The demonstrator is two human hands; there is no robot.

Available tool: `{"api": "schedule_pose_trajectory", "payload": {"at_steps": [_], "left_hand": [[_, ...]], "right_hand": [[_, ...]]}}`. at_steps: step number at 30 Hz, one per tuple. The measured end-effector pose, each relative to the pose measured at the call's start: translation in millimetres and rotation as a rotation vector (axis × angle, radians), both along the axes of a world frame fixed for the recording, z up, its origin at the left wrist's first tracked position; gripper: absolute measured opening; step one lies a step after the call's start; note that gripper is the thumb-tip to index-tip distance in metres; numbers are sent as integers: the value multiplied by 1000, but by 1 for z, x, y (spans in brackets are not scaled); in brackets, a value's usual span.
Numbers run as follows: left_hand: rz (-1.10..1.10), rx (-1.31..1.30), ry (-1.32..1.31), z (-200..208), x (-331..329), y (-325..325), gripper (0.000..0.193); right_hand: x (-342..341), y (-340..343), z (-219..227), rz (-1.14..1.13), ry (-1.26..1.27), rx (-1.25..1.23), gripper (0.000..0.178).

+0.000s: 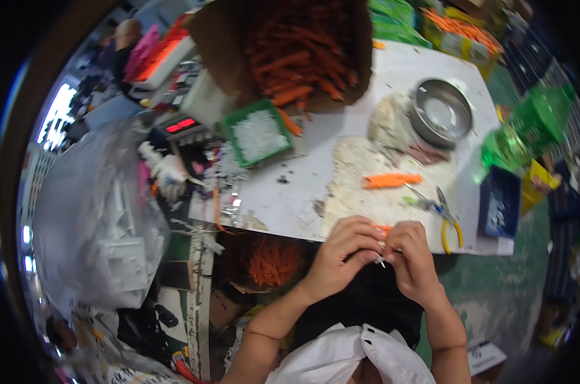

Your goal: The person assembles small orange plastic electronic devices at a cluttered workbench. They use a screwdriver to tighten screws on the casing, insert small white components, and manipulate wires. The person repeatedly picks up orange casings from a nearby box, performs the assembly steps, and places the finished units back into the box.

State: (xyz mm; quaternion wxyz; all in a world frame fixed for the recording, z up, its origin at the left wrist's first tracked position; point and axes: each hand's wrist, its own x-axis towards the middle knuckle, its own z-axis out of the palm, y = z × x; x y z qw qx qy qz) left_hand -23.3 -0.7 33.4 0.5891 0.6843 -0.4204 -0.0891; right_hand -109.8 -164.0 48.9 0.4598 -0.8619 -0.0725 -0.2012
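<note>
I see the left hand (349,246) and right hand (410,253) pinching an orange part (382,228) between them; from it, a carton (216,48) of orange sticks (296,67) stands at eleven o'clock, a green tray (267,159) of white bits (259,134) at ten.

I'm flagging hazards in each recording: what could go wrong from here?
Small white piece: it pokes out between the left grip and right grip, at the near edge of the table, so it might drop toward the lap if it slips.
Yellow-handled pliers: they lie near the right grip, so a sideways move could knock them.
Orange pieces: they crowd the mouth of the cardboard box, beside the green tray of white bits, and could slide and mix in.
</note>
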Motion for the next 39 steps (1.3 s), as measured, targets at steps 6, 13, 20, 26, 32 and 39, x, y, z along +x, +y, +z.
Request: {"api": "schedule_pose_trajectory", "payload": {"at_steps": [6,13,20,26,32,39], "left_hand": [[4,-125,231,-8,11,30,9],[379,-384,381,-33,35,76,8],[499,-368,359,-40,48,102,8],[612,-338,270,-40,59,115,8],[654,-331,228,-48,69,109,8],[602,-259,140,-47,76,102,8]], "right_hand": [[20,14,12,248,128,216,8],[114,23,31,165,-10,-61,7],[250,50,24,135,-118,-183,13],[300,65,19,172,-103,-347,19],[284,38,22,226,-78,-642,11],[275,41,9,171,-191,-667,13]]}}
